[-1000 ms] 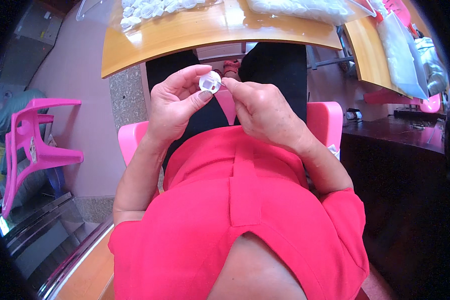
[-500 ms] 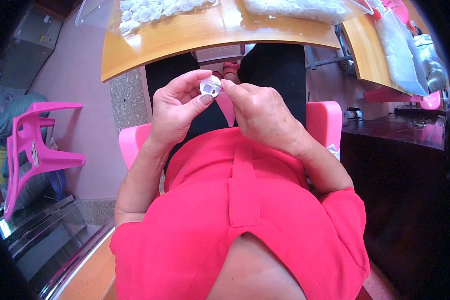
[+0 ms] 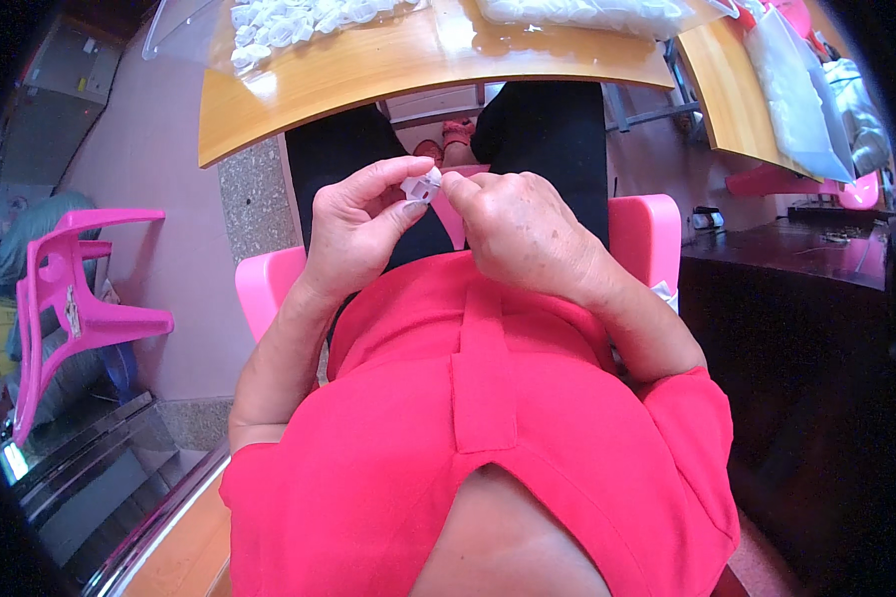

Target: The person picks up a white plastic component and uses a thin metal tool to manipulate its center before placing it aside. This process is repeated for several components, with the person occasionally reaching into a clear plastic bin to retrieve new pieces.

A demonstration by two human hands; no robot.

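A small white plastic part (image 3: 421,186) is pinched between the thumb and fingers of my left hand (image 3: 356,224). My right hand (image 3: 523,234) meets it from the right, fingertips touching the part's edge. Both hands hover over my lap, just in front of the near edge of a wooden table (image 3: 368,80). I sit on a pink plastic chair (image 3: 647,234). My red shirt fills the lower view.
On the table lie a clear bag of several white parts (image 3: 289,22) and another clear bag (image 3: 587,12). A second wooden table (image 3: 727,90) with a plastic bag (image 3: 791,95) stands right. A pink chair (image 3: 75,308) lies left; a dark cabinet (image 3: 796,269) stands right.
The white part has been turned a little between my fingers. Both hands stay in nearly the same place over my lap.
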